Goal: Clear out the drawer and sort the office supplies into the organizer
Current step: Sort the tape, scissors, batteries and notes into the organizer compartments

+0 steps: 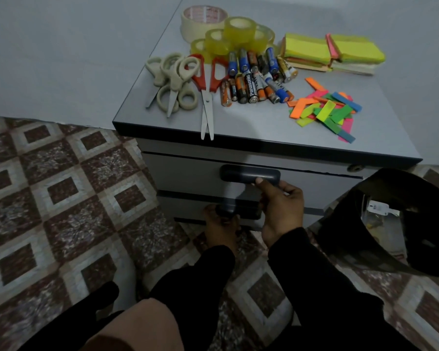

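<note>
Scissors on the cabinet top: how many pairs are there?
4: three beige pairs heaped at the left, overlapping, one red pair right beside them. Another could hide in the heap.

We see a dim, cool-toned scene with soft, even light falling from above; the grey laminate cabinet top (264,127) is the brightest surface. The 2 bare hands, left (221,225) and right (280,206), sit in murky shadow and are smeared by motion blur, as is the dark drawer handle (250,174). Wide-angle distortion bends the brown patterned floor (48,188) near the edges.
</note>
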